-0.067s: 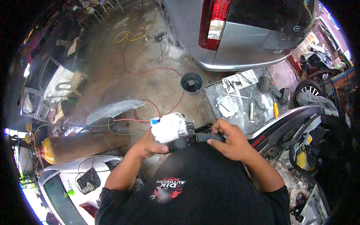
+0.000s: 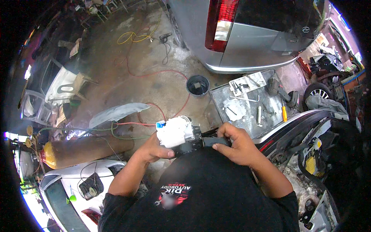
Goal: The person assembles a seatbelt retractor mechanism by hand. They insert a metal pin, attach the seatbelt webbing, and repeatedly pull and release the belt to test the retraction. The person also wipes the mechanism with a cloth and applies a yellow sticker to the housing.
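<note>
In front of my chest I hold a car part: a white plastic housing (image 2: 173, 132) with a blue connector (image 2: 160, 124) at its left end, joined to a black plastic section (image 2: 188, 146). My left hand (image 2: 154, 150) is closed round its left side, thumb resting on the near edge. At the right, a flat black piece (image 2: 212, 141) sticks out from the black section. My right hand (image 2: 239, 146) grips this piece between thumb and bent fingers. The part's underside and most left fingers are hidden.
A metal work table (image 2: 228, 104) ahead right carries a white tray (image 2: 247, 83), hand tools and a yellow-handled screwdriver (image 2: 284, 114). Beside it stands a black bucket (image 2: 197, 86). Red hoses cross the floor. A gas cylinder (image 2: 89, 152) lies left; a silver vehicle (image 2: 255, 46) stands ahead.
The flat black piece in my right hand has tilted a little and looks darker. The white housing has shifted very slightly to the right. Both hands keep their grip.
</note>
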{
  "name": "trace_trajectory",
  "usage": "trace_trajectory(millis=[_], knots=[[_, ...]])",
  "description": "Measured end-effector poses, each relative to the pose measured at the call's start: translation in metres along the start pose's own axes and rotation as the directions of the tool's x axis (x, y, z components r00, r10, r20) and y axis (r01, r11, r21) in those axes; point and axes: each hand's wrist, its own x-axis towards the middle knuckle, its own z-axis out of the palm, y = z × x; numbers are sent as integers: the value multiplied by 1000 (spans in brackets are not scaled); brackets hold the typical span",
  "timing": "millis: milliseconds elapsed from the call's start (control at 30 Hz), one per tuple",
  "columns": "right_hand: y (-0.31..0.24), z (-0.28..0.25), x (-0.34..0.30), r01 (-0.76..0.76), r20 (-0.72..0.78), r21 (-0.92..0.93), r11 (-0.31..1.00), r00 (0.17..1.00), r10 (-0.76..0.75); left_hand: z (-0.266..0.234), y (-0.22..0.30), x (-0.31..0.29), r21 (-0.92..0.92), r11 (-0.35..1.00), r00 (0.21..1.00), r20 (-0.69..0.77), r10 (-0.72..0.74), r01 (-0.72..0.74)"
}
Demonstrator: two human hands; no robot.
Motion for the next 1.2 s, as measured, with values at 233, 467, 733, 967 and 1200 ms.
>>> trace_trajectory(millis=[233,467,733,967,1200], knots=[[20,-22,-3,-204,-63,94,974,976,211,-22,14,-12,27,1000,999,-54,-3,4],[0,3,18,89,-73,-163,983,992,-102,-19,22,-5,205,979,1000,-8,11,-9],[-9,8,22,210,-97,-378,902,960,-264,-23,47,-16,445,896,999,-40,10,9],[-17,11,45,278,-78,-279,919,948,-310,-17,73,-26,303,952,996,-60,67,-46],[-44,16,54,369,-41,-338,866,913,-405,-11,73,-32,237,966,988,-89,124,-100]])
